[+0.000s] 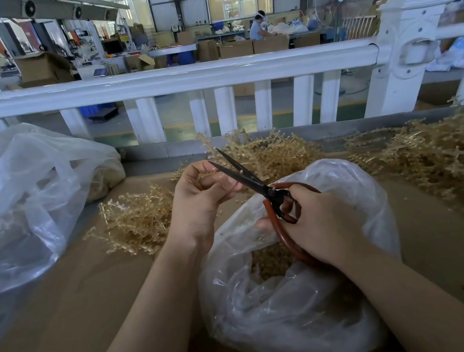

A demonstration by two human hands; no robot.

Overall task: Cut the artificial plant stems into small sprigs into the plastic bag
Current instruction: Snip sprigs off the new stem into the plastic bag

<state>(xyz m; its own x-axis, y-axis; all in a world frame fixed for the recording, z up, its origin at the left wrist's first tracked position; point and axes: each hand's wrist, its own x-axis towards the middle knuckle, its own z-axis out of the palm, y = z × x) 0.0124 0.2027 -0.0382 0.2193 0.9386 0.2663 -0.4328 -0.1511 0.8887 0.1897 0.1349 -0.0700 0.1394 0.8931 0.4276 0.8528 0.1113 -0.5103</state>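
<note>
My left hand (200, 196) pinches a thin tan artificial stem (205, 175) above the clear plastic bag (301, 302). My right hand (319, 228) grips red-handled scissors (260, 189) over the bag's mouth. The dark blades stand apart, pointing up and left, right by my left fingertips. Cut tan sprigs (269, 261) lie inside the bag. Loose tan stems are heaped behind my hands (275, 150), at the left (136, 219) and at the right (446, 146).
The work surface is brown cardboard (78, 309). A second large clear bag (20, 205) holding tan pieces sits at the left. A white railing (165, 79) runs across the back edge. Beyond it is a factory floor with boxes and a person at a table.
</note>
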